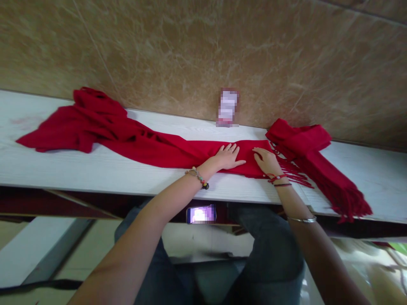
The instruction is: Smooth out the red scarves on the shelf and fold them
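A long red scarf (pixel 171 150) stretches across the white tabletop. Its left part is bunched and crumpled, while the part under my hands lies flat and ends in a loose fringe (pixel 297 174). My left hand (pixel 227 156) rests on the flat part, palm down with fingers spread. Close to the fringed end, my right hand (pixel 267 160) lies on the cloth, its fingers bent and the thumb a little apart. Just right of it is a folded red scarf (pixel 313 150) with its own fringe hanging toward the front edge.
A brown marbled wall (pixel 159 55) borders the back of the narrow white table (pixel 121 173). A blurred-out upright rectangular item (pixel 227 106) stands against the wall. Below the front edge, a phone with a lit screen (pixel 201 214) lies above my knees.
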Demonstrator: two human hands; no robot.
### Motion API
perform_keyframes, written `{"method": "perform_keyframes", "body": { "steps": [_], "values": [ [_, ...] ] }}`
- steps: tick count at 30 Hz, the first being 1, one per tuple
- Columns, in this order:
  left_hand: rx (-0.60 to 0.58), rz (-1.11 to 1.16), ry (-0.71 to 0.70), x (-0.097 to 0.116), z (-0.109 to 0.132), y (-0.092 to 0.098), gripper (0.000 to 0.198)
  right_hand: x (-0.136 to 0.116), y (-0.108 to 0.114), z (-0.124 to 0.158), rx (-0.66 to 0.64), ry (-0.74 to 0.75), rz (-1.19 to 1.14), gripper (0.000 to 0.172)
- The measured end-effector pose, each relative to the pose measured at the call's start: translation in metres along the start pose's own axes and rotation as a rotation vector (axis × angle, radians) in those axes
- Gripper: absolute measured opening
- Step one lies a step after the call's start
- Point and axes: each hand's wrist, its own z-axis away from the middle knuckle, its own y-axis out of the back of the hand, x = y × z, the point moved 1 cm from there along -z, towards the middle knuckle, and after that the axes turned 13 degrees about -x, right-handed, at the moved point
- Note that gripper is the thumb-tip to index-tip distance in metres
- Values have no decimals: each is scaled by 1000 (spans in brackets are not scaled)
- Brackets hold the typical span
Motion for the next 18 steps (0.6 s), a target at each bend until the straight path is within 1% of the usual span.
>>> {"method": "perform_keyframes", "body": {
  "steps": [8, 18],
  "values": [
    [34, -14, -6, -4, -1, -2, 75, -2, -1, -3, 72, -4, -28, 29],
    [53, -40, 5, -4, -1, -5, 73, 0, -2, -5, 55, 21, -58, 26]
  ]
}}
